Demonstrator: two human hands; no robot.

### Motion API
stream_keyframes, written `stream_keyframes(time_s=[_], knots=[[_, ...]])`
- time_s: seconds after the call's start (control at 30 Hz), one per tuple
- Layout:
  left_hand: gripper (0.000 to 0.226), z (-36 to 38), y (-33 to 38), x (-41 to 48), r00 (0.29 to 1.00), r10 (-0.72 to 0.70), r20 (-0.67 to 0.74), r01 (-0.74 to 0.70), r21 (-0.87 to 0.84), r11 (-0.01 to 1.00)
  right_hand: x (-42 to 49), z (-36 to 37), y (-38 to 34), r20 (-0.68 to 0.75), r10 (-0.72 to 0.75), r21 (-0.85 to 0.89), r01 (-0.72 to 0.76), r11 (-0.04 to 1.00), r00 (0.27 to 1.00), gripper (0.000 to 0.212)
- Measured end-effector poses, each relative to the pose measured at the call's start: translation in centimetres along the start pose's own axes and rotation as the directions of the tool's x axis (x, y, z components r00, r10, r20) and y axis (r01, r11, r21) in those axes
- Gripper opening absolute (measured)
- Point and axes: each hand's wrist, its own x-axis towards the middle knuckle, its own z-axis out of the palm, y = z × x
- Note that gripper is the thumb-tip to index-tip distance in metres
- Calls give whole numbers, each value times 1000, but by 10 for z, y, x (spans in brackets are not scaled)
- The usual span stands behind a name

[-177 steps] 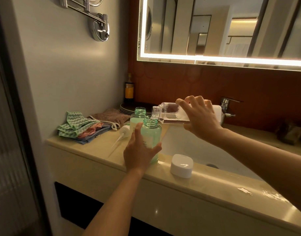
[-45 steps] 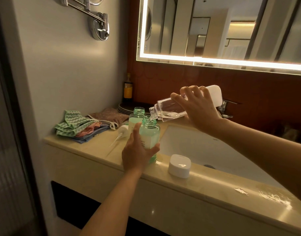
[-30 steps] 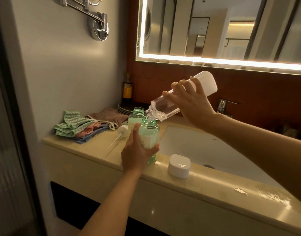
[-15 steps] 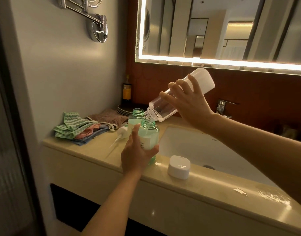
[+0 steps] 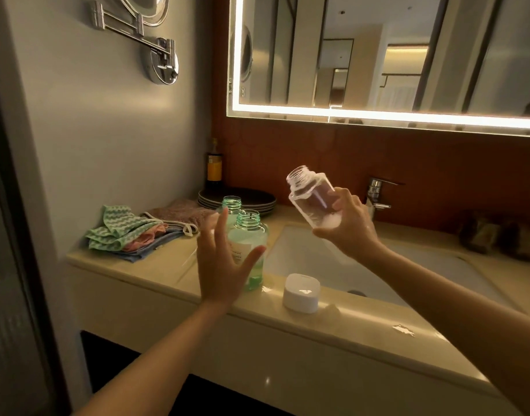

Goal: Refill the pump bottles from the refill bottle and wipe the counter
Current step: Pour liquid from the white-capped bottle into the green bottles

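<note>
bathroom: sink (image 5: 333, 259), faucet (image 5: 376, 195), lit mirror (image 5: 378, 55)

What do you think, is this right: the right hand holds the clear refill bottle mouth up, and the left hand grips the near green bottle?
Partly wrong. The head view shows the left hand open in front of the near green bottle, fingers spread, not gripping it. The right hand does hold the clear refill bottle mouth up.

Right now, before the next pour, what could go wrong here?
1. The near green bottle stands uncapped and ungripped next to the open left hand; a bump could tip it and spill.
2. The cap sits on the narrow counter strip between sink and front edge; an arm could knock it off.
3. The right hand holds the refill bottle tilted, mouth open; leftover liquid may drip.
</note>
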Motion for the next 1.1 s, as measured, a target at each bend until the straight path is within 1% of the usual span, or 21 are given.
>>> stream_keyframes(time_s=[0.03, 0.07, 0.13, 0.23, 0.3, 0.4, 0.47, 0.57, 0.63, 0.7, 0.77, 0.8, 0.83, 0.87, 0.9, 0.93, 0.97, 1.03, 1.1], knots=[[83, -3, 5, 4, 999, 22, -49, -24, -29, 999, -3, -3, 5, -5, 53, 101, -52, 994, 999, 73], [79, -6, 13, 5, 997, 45, -69, -50, -66, 997, -10, -8, 10, 12, 113, 198, -113, 974, 994, 72], [68, -10, 21, 3, 991, 123, -44, -128, -119, 985, -23, -11, 19, 93, 202, 349, -222, 910, 975, 71], [55, -6, 33, -14, 966, 249, 77, -233, -168, 958, -49, -18, 32, 193, 246, 442, -308, 842, 950, 73], [52, 0, 36, -24, 951, 278, 138, -254, -170, 952, -62, -21, 37, 207, 251, 466, -321, 824, 946, 74], [61, 6, 42, -33, 952, 233, 201, -198, -178, 964, -74, -23, 39, 197, 242, 485, -309, 818, 950, 75], [67, 10, 44, -37, 958, 176, 226, -136, -179, 974, -77, -25, 40, 222, 241, 486, -322, 812, 945, 83], [61, 12, 47, -44, 965, 120, 234, -80, -175, 981, -82, -26, 43, 254, 246, 488, -344, 803, 935, 95], [59, 12, 51, -45, 968, 93, 233, -50, -185, 982, -86, -29, 45, 254, 255, 489, -352, 798, 933, 94], [62, 12, 59, -45, 971, 61, 231, -9, -219, 976, -88, -36, 49, 217, 261, 484, -336, 808, 941, 86], [69, 16, 73, -44, 967, 33, 251, 45, -299, 953, -89, -46, 56, 82, 298, 416, -304, 857, 951, 76], [76, 21, 84, -43, 960, 17, 281, 86, -351, 932, -90, -55, 65, -8, 316, 320, -297, 899, 949, 70], [84, 24, 94, -41, 949, -4, 314, 133, -390, 911, -91, -61, 75, -79, 312, 180, -294, 939, 947, 66], [93, 31, 106, -40, 935, -24, 354, 180, -416, 891, -94, -69, 87, -127, 297, 10, -298, 954, 946, 65], [99, 37, 116, -38, 921, -37, 389, 215, -424, 880, -98, -77, 99, -143, 285, -156, -305, 939, 948, 64], [103, 44, 126, -37, 907, -42, 419, 236, -422, 875, -102, -85, 111, -138, 296, -296, -324, 898, 945, 65], [106, 52, 134, -36, 894, -38, 446, 246, -417, 875, -107, -94, 122, -126, 338, -398, -359, 844, 933, 65], [110, 66, 144, -37, 870, -32, 492, 260, -402, 878, -117, -108, 139, -97, 471, -510, -450, 733, 877, 68], [106, 79, 152, -42, 869, -39, 493, 262, -392, 882, -127, -118, 154, -79, 560, -541, -508, 670, 824, 70]])
